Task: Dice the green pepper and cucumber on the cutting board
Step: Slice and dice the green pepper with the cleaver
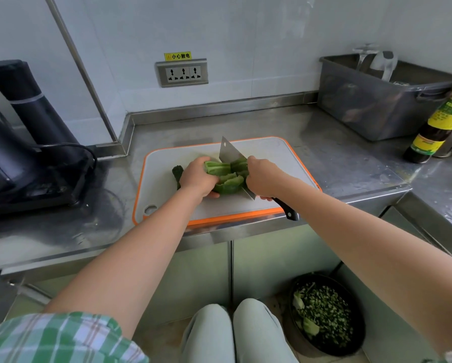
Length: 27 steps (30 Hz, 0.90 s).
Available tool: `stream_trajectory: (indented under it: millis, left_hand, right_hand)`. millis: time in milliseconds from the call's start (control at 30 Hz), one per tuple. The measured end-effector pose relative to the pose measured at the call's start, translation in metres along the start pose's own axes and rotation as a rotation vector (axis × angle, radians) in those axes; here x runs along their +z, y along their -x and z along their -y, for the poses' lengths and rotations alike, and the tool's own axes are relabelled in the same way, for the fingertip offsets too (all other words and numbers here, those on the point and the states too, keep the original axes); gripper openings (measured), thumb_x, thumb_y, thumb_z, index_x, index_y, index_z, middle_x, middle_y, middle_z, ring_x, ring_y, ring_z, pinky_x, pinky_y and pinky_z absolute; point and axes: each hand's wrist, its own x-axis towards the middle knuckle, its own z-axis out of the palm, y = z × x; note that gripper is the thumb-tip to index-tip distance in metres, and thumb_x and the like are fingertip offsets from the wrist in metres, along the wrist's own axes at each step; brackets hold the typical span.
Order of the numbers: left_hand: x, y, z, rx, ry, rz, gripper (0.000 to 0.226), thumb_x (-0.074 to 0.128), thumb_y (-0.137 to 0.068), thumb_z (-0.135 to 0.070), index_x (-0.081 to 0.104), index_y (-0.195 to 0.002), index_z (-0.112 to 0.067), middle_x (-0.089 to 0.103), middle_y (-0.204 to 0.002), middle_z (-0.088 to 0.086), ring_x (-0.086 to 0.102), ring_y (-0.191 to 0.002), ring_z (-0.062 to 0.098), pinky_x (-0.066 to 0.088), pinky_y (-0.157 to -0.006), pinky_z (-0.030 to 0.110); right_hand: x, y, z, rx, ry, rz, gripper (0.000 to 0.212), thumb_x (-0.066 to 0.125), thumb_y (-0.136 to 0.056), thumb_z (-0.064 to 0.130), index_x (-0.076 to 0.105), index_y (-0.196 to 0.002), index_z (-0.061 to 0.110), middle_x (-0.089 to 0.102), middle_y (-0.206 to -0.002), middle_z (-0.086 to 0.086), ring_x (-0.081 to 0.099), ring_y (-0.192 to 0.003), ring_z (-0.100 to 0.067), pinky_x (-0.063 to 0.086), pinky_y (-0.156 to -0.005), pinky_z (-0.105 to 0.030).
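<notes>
Green pepper [226,178]: glossy, cut-open pieces, lying between both hands and touching each.
Left hand [197,179]: fingers curled over the pepper's left side, gripping it.
Right hand [262,179]: wrapped round the black handle of a broad steel cleaver [228,153]; blade edge down in the pepper, just left of this hand.
Cucumber [177,172]: dark green, knobbly, just left of the left hand, partly hidden by it.
Cutting board [272,158]: white plastic, orange rim, under both hands.
Sauce bottle [436,127]: dark glass, yellow label, well right of the right hand.
</notes>
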Motion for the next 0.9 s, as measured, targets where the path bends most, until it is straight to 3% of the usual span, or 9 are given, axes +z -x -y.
stream_trajectory:
  millis: [133, 200, 300, 400, 500, 600, 700, 767, 900]
  left_hand:
    - [-0.004, 0.002, -0.006, 0.057, -0.145, -0.008, 0.024, 0.061, -0.083, -0.007, 0.058, -0.098, -0.025, 0.061, -0.084, 0.001, 0.064, -0.072, 0.025, 0.059, -0.057, 0.036]
    - [-0.006, 0.003, -0.007, 0.069, -0.219, -0.071, 0.015, 0.058, -0.085, -0.013, 0.057, -0.095, -0.024, 0.061, -0.078, -0.002, 0.065, -0.063, 0.023, 0.057, -0.055, 0.031]
    - [-0.003, 0.002, -0.005, -0.003, -0.092, -0.172, 0.015, 0.055, -0.089, -0.012, 0.050, -0.103, -0.014, 0.059, -0.091, 0.001, 0.068, -0.063, 0.028, 0.059, -0.064, 0.035]
    - [0.001, 0.002, -0.007, -0.097, 0.156, -0.217, 0.030, 0.059, -0.089, -0.009, 0.035, -0.107, -0.008, 0.050, -0.109, 0.009, 0.063, -0.080, 0.031, 0.060, -0.072, 0.043]
    - [0.001, 0.007, -0.009, -0.109, 0.144, -0.156, 0.038, 0.056, -0.092, -0.016, 0.027, -0.115, -0.018, 0.048, -0.108, 0.005, 0.063, -0.072, 0.028, 0.060, -0.063, 0.041]
    - [-0.002, 0.008, -0.008, -0.099, -0.024, -0.150, 0.042, 0.049, -0.094, -0.030, 0.030, -0.129, -0.020, 0.055, -0.102, 0.006, 0.066, -0.072, 0.033, 0.050, -0.046, 0.029]
    - [-0.006, 0.006, -0.009, -0.168, -0.063, -0.188, 0.041, 0.040, -0.094, -0.039, 0.036, -0.121, -0.007, 0.057, -0.087, 0.008, 0.062, -0.058, 0.030, 0.049, -0.056, 0.028]
    - [-0.010, 0.002, -0.007, -0.189, -0.086, -0.200, 0.042, 0.037, -0.094, -0.040, 0.045, -0.112, -0.002, 0.060, -0.076, 0.009, 0.059, -0.049, 0.027, 0.045, -0.053, 0.025]
    - [-0.015, -0.003, -0.005, -0.172, -0.117, -0.149, 0.029, 0.054, -0.090, -0.027, 0.056, -0.102, -0.001, 0.064, -0.072, 0.010, 0.060, -0.046, 0.023, 0.045, -0.045, 0.021]
  right_hand:
    - [0.006, -0.004, 0.008, -0.003, 0.064, -0.082, 0.020, 0.044, -0.090, 0.001, 0.040, -0.109, 0.005, 0.047, -0.084, -0.011, 0.051, -0.070, -0.029, 0.044, -0.057, -0.035]
    - [0.006, -0.007, 0.005, -0.001, 0.023, -0.111, 0.013, 0.045, -0.091, 0.004, 0.037, -0.101, 0.007, 0.048, -0.084, -0.012, 0.051, -0.072, -0.030, 0.042, -0.055, -0.034]
    - [0.001, -0.009, -0.009, 0.017, -0.114, -0.251, 0.007, 0.039, -0.096, 0.012, 0.032, -0.096, 0.010, 0.055, -0.085, -0.017, 0.058, -0.075, -0.036, 0.043, -0.060, -0.036]
    - [-0.006, -0.005, -0.014, 0.025, -0.257, -0.312, 0.007, 0.033, -0.097, 0.012, 0.036, -0.101, 0.008, 0.058, -0.081, -0.018, 0.062, -0.065, -0.035, 0.050, -0.052, -0.038]
    - [-0.008, 0.001, -0.012, 0.022, -0.293, -0.250, 0.006, 0.033, -0.097, 0.009, 0.037, -0.099, 0.006, 0.053, -0.075, -0.012, 0.059, -0.051, -0.028, 0.046, -0.041, -0.029]
    - [0.000, 0.005, -0.009, 0.016, -0.244, -0.174, 0.007, 0.033, -0.096, 0.008, 0.039, -0.099, 0.005, 0.055, -0.077, -0.013, 0.060, -0.050, -0.028, 0.049, -0.043, -0.030]
    - [0.007, 0.005, -0.005, 0.014, -0.231, -0.149, 0.007, 0.032, -0.096, 0.007, 0.038, -0.100, 0.006, 0.051, -0.073, -0.011, 0.058, -0.048, -0.028, 0.049, -0.043, -0.030]
    - [0.005, 0.005, -0.006, -0.015, -0.216, -0.148, 0.005, 0.033, -0.097, 0.009, 0.037, -0.099, 0.006, 0.049, -0.072, -0.009, 0.056, -0.046, -0.026, 0.045, -0.040, -0.028]
    - [-0.003, 0.005, -0.012, -0.076, -0.158, -0.154, 0.004, 0.036, -0.098, 0.012, 0.038, -0.097, 0.010, 0.055, -0.076, -0.013, 0.061, -0.049, -0.027, 0.038, -0.036, -0.023]
